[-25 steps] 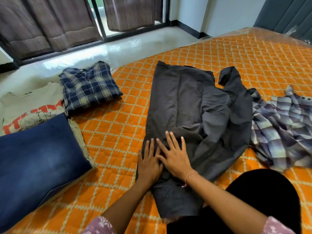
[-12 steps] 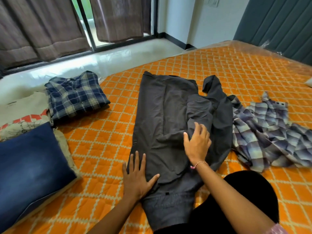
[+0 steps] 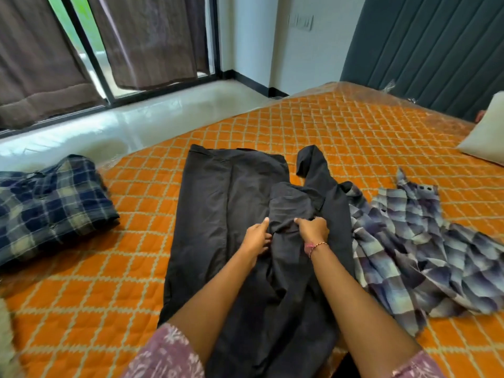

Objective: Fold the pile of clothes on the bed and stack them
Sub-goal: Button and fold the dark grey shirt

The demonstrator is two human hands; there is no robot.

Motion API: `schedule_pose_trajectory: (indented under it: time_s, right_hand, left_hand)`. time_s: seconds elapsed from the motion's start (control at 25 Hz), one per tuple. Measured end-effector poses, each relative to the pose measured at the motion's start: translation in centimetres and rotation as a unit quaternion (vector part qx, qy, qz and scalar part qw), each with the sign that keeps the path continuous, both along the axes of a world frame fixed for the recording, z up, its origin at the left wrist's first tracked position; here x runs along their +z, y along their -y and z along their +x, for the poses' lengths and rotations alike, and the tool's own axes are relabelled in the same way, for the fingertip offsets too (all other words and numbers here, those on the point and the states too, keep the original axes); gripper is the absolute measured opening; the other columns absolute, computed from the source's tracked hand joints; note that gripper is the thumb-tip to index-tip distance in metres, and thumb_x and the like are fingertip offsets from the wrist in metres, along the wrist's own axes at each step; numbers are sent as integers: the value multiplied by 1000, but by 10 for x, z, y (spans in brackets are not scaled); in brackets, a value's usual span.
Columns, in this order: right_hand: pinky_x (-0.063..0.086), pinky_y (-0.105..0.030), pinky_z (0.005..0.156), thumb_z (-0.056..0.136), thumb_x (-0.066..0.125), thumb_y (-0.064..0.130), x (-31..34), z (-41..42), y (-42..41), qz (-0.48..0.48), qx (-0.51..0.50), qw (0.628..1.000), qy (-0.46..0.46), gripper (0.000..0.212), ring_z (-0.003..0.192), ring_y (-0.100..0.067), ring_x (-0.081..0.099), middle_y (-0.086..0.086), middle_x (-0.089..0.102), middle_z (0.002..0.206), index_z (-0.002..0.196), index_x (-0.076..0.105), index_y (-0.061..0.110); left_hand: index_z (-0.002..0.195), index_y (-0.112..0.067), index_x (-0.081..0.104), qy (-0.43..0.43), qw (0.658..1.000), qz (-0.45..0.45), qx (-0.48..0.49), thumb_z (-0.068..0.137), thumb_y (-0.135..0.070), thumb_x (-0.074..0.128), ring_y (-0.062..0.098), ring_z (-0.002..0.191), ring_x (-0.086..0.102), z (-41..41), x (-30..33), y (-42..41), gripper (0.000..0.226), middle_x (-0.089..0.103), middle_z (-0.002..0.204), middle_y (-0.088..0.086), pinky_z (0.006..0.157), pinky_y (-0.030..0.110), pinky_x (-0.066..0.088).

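A dark grey garment (image 3: 215, 214) lies spread lengthwise on the orange quilted bed (image 3: 313, 126) in front of me. My left hand (image 3: 256, 237) and my right hand (image 3: 313, 230) both grip a bunched fold of it near its middle, thumbs on top and fingers curled into the cloth. A crumpled grey-purple plaid shirt (image 3: 417, 241) lies unfolded just right of the dark garment, touching its edge. A folded navy plaid shirt (image 3: 49, 203) rests at the left edge of the bed.
A white pillow (image 3: 485, 132) sits at the far right by the dark padded headboard (image 3: 425, 50). Beyond the bed's far edge are a pale floor (image 3: 122, 126) and curtained glass doors (image 3: 147, 39). Open orange quilt stretches between the navy shirt and the dark garment.
My left hand left the garment's near left part and joined my right hand at the middle. Both now clutch the fold instead of lying flat. The view tilted up, hiding the blue jeans.
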State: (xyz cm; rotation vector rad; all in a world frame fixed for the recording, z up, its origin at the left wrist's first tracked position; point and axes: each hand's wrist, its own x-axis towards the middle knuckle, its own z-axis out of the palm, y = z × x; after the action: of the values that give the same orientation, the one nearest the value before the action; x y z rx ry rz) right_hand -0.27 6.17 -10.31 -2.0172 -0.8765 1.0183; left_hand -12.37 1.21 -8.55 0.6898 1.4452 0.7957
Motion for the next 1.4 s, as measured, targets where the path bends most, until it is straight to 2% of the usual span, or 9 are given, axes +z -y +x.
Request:
schedule_pose_trajectory:
  time_s: [0.12,0.24,0.44,0.6,0.76,0.88,1.04,1.2,1.4]
  right_hand:
    - [50,-36,84,89,61,9,18,-13,-20,104,8,985,-137,21,101,-31,63,-16,67,110,108,66,1]
    - [57,-34,76,94,53,10,52,-37,-31,151,70,910,-380,15,83,-21,69,-8,72,91,102,66,8]
    - [58,-33,74,96,51,21,94,-56,-43,152,137,835,-511,32,86,-23,69,-12,71,101,119,60,0]
    - [56,-30,75,100,45,19,100,-81,-46,222,124,874,-415,22,90,-19,66,-3,67,100,111,61,9]
    - [18,-52,115,103,37,25,96,-119,-61,268,210,939,-50,38,141,-26,25,-7,35,148,139,45,14]
    - [-10,-58,111,101,34,39,88,-167,-97,193,361,898,161,41,147,-23,-8,-3,11,159,138,46,26]
    - [-7,-60,111,96,27,59,27,-197,-108,15,502,840,204,59,147,-21,-5,-6,5,160,144,38,27]
    - [34,-45,103,95,51,30,-33,-173,-71,89,248,927,267,44,131,-31,38,-13,41,142,135,46,13]
    - [51,-36,81,85,68,17,-45,-159,-93,-6,191,977,-96,14,88,-28,62,-16,68,92,79,67,4]
  left_hand:
    - [123,-17,54,98,993,-61,0,95,-48,44,22,100,58,5,10,-41,43,60,112,9,78,30,43]
    - [99,-15,67,159,985,-27,55,87,-54,56,20,74,60,-14,31,-69,42,66,84,7,64,30,48]
    - [131,-14,56,183,977,91,54,89,-53,53,22,95,62,-67,73,-101,57,61,120,1,70,33,51]
    - [141,-15,39,20,989,135,60,93,-56,43,25,120,51,-87,83,-103,63,54,136,6,96,37,47]
    - [116,-16,60,221,965,138,8,97,-55,26,16,93,66,-86,63,-68,56,72,97,0,75,26,55]
    - [109,-3,66,297,942,131,85,95,-53,33,20,91,70,-115,43,-79,61,71,102,14,76,29,57]
    - [112,-2,63,259,944,62,193,96,-43,42,21,78,72,-169,-13,-67,49,73,92,15,63,27,58]
    - [121,-3,60,168,974,-52,146,94,-26,55,22,76,66,-188,-49,-58,36,73,79,6,60,29,54]
    - [129,-2,53,87,979,-45,177,99,-10,45,21,78,60,-180,-58,-71,32,64,117,18,66,31,49]
